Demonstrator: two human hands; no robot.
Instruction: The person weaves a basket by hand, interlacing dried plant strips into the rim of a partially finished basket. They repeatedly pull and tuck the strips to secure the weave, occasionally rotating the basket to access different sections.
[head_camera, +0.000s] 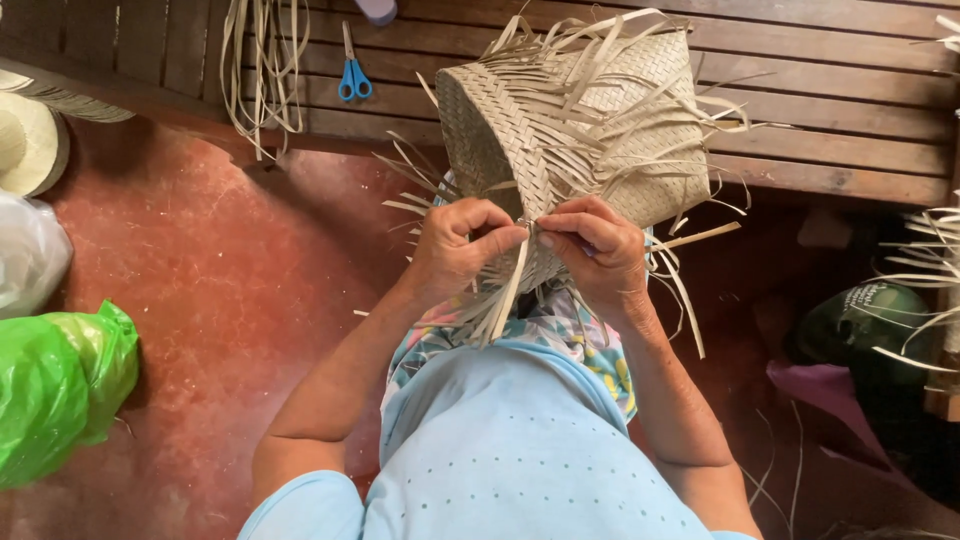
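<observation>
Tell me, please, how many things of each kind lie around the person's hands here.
Woven palm basket: 1
Blue-handled scissors: 1
Plastic bags, green and clear: 2
Woven hat: 1
Hanging strip bundle: 1
Total: 6

Blue-handled scissors (353, 72) and loose pale straw strips (262, 70) lie on a slatted wooden surface (830, 110); a green plastic bag (55, 385) sits on the red floor (230, 300).

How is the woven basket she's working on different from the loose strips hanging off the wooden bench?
The woven basket is plaited into a rounded shape; the loose strips are unwoven and hang limp. The basket rests on the person's lap, pinched at its rim by the left hand and right hand; the strips drape untouched over the bench edge beside blue scissors. Both are the same pale straw colour.
</observation>
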